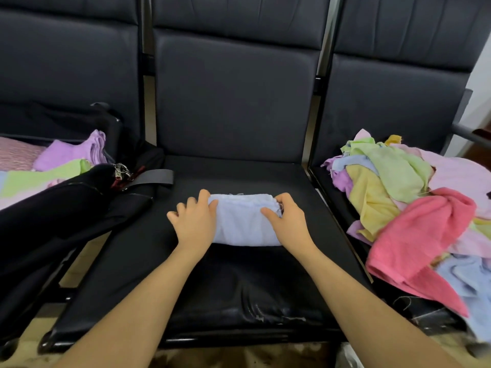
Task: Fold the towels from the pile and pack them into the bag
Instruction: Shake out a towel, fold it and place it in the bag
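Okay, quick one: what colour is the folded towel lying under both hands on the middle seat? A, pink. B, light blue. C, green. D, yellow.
B: the folded towel lying on the middle seat, with the left hand and right hand at its two ends, is light blue.

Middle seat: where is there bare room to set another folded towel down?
Bare cushion lies behind the blue towel up to the backrest, and in front of it between the forearms. The right seat is crowded by the pile; the left by the bag. Both hands flank the towel.
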Demonstrator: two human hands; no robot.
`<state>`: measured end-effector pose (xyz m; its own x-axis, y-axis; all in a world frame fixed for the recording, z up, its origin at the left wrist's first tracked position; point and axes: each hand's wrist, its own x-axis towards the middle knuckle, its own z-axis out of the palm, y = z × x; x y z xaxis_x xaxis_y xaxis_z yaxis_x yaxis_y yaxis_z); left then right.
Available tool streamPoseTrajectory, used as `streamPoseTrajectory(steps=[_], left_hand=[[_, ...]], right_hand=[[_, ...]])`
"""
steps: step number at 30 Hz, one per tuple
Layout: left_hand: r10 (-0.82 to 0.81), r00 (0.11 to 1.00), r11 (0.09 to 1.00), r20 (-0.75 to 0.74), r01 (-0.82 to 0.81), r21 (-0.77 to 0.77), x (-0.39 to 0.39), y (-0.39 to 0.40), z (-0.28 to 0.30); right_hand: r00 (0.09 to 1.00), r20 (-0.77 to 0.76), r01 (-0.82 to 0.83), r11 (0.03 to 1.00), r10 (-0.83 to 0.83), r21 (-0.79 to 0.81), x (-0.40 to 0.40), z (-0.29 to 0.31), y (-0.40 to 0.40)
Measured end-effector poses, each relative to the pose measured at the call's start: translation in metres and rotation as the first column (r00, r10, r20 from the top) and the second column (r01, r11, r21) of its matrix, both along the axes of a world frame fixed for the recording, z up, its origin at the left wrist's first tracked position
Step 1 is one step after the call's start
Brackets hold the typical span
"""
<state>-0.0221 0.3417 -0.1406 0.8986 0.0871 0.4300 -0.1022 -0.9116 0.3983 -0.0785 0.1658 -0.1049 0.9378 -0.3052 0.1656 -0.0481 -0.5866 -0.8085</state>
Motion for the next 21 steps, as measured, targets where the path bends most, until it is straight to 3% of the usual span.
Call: streamPoseTrajectory(steps=[4, 10, 21], left_hand=[[-0.032, 0.987, 0.997, 0.159, 0.02, 0.078, -0.007, 0.038, 0.026], [-0.004, 0.96, 0.997, 0.279, -0.017, 0.074, -0.007, 0.115, 0.078], [0.213, 0.944, 0.977, 0.25, -0.212, -0.032, 0.029, 0.283, 0.122]], right_hand=[[0.991, 0.125, -0.063, 0.996, 0.056, 0.056, -0.014, 0.026, 0.031], [0.965, 0.213, -0.165, 0.984, 0.149, 0.059, -0.005, 0.076, 0.101], [0.913, 0.258, -0.337, 0.941, 0.315, 0.043, 0.071, 0.124, 0.261]])
